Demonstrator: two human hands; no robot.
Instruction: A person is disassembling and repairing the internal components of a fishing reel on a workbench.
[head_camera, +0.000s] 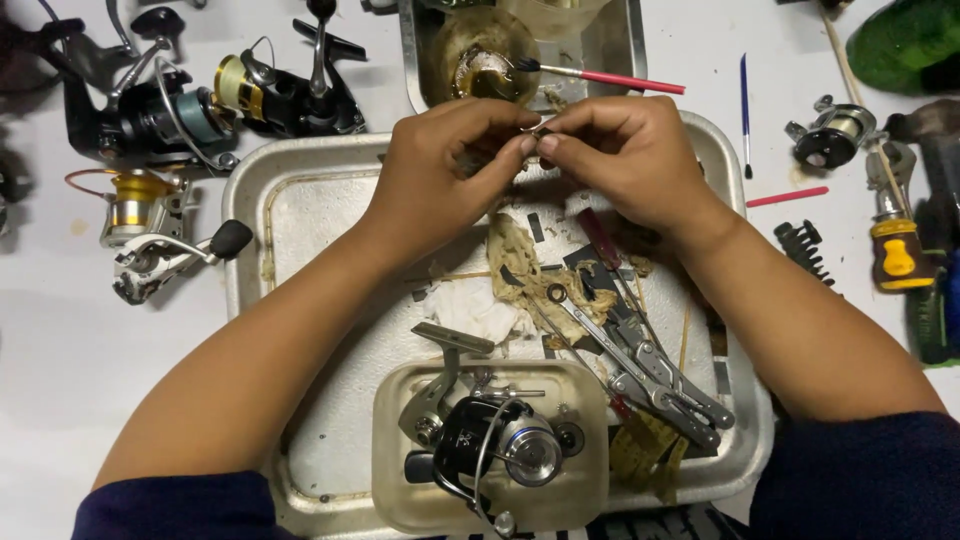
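Head camera looks straight down at the desk, and honestly the main thing is barely visible: a tiny metal part (537, 128) is pinched between the fingertips of both hands, and the fingers cover nearly all of it, so I can't tell its shape, its long axis or which way it points. It sits above the far edge of the big metal tray (300, 200), about mid-width.

The left hand (445, 165) comes in from the lower left, knuckles up, thumb and forefinger closed tight on the part. The right hand (625, 155) mirrors it from the lower right, fingers curled, also nipping the same part in a narrow pinch. Both forearms angle in to form a V over the tray, dark blue sleeves cut off at the bottom edge.

Under the hands the tray is a mess: a greasy rag (520, 265), white tissue (475, 310), and pliers (650, 375) lying diagonally toward the near right corner. A smaller plastic tub (395, 490) at the near edge holds a black and silver fishing reel (490, 445), partly cut off at the bottom.

At the far edge a second tray (620, 45) holds a round jar with a red-handled brush (610, 78) lying across it. More reels (150, 110) sit along the left side of the desk, and a yellow-handled screwdriver (893, 250) lies on the right.
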